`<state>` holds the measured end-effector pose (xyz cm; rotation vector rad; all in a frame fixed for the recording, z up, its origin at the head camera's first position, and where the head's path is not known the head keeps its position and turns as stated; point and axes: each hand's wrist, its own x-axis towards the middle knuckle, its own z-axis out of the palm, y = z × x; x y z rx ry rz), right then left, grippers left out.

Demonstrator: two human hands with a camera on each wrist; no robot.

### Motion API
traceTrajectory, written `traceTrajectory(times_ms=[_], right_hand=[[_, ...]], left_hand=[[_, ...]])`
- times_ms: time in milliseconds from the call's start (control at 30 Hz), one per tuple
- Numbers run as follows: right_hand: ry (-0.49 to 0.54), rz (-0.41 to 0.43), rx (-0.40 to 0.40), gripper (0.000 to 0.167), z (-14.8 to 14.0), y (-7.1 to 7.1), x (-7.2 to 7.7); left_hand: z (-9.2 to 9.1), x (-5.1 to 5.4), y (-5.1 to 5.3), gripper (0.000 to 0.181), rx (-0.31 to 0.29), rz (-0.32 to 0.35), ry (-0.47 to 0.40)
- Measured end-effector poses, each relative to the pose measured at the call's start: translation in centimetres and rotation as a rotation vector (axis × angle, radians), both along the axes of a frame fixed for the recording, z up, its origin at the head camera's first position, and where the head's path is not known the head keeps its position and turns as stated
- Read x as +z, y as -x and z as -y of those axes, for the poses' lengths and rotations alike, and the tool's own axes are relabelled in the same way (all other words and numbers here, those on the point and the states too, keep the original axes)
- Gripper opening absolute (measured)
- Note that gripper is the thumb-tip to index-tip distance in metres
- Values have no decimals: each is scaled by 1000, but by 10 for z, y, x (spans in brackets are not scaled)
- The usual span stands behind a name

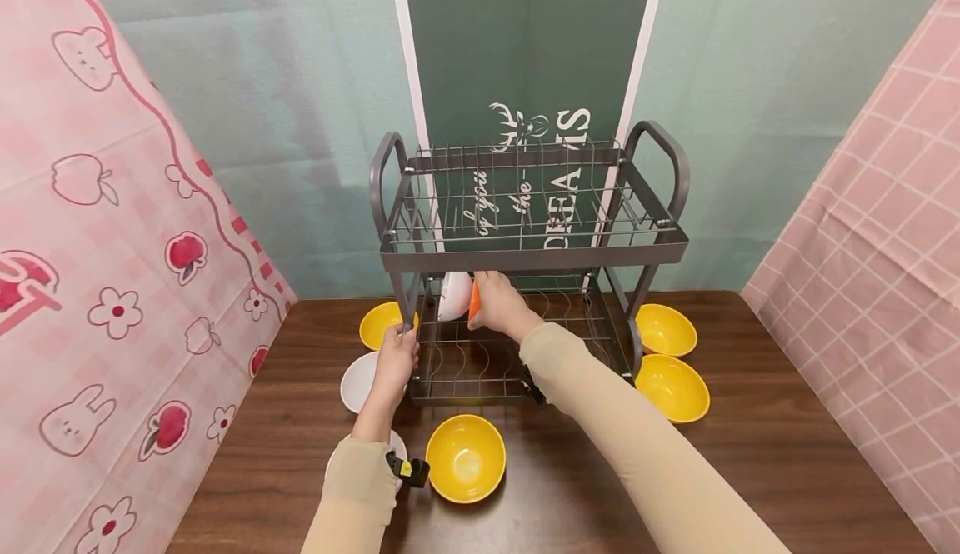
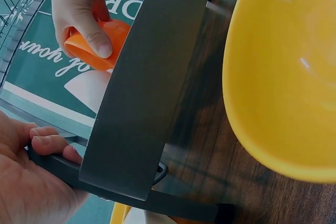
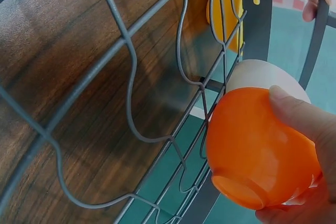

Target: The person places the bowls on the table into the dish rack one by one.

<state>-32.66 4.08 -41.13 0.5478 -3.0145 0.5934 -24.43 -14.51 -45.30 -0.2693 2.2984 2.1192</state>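
Orange bowl (image 3: 257, 145), right hand (image 1: 501, 302) gripping it, neighbours white bowl (image 1: 453, 296) under upper tier (image 1: 536, 257) (left hand (image 1: 396, 357) grips rack (image 1: 646, 283)).

Head cam: looked forward and down from above at the front of the rack (image 1: 534, 256); farthest of the three, took in the whole rack, the table (image 1: 570, 479) and the backdrop (image 1: 528, 29). Left wrist cam: close in at the rack's left side, view rolled, so backdrop lettering came out upside down; a yellow bowl (image 2: 283, 77) loomed large at its right edge. Right wrist cam: tight by the lower-tier wires (image 3: 131, 77), tilted, faced the rack's left side. Overlap: both wrist views shared the orange bowl (image 3: 260, 142), left hand (image 1: 396, 358) and right hand (image 1: 502, 300); head view caught all three too.
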Motion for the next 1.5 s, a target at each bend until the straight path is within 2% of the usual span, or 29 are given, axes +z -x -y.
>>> traceTrajectory(times_ms=[367,700,867,1167,1500], right_hand=[[-8,8,-12,99,2,4,1],[-25,-8,-21,79,2,10,0],[4,-29,0,81,3,13,0],[-16,-28,7,76,7,16,-3],[25,-44,22,84,6,21,-8]], left_hand=[[-1,1,-1,32,4,9,13],[-2,0,-2,30,8,4,18],[-1,0,-2,29,12,1,17],[-1,-2,-1,29,9,-1,-4],[-1,0,-1,31,-14,-38,-23]])
